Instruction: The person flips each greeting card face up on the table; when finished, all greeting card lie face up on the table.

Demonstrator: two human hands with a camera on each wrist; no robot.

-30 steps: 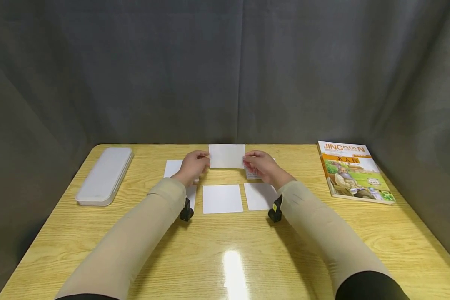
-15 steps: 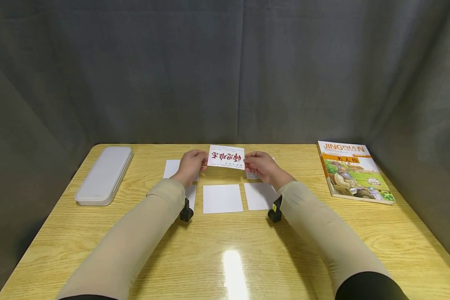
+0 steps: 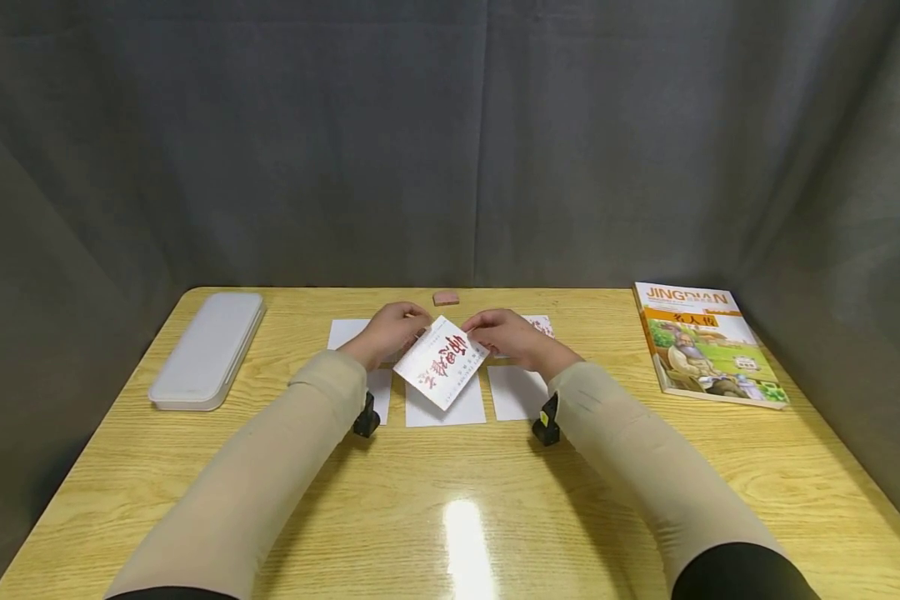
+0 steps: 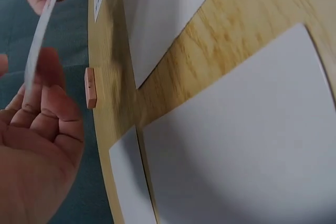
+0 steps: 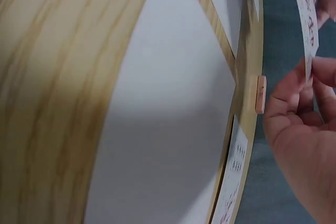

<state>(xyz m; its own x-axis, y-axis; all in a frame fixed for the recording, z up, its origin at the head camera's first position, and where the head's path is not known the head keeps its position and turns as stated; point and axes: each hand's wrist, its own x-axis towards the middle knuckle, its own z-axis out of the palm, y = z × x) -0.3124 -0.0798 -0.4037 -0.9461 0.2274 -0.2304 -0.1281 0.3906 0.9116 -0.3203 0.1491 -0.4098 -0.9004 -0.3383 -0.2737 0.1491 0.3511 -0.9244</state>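
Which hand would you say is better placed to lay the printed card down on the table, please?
Probably the right hand: it pinches the printed card by its upper corner, over bare table. The left hand grips the other top edge.

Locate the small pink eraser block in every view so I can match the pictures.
Head view: the small pink rectangular eraser block lies at the far edge of the yellow wooden table, beyond both hands.
Left wrist view: at centre left, on the table edge.
Right wrist view: at the right, on the table edge.
Shared landmark: the white card with red characters held by both hands.
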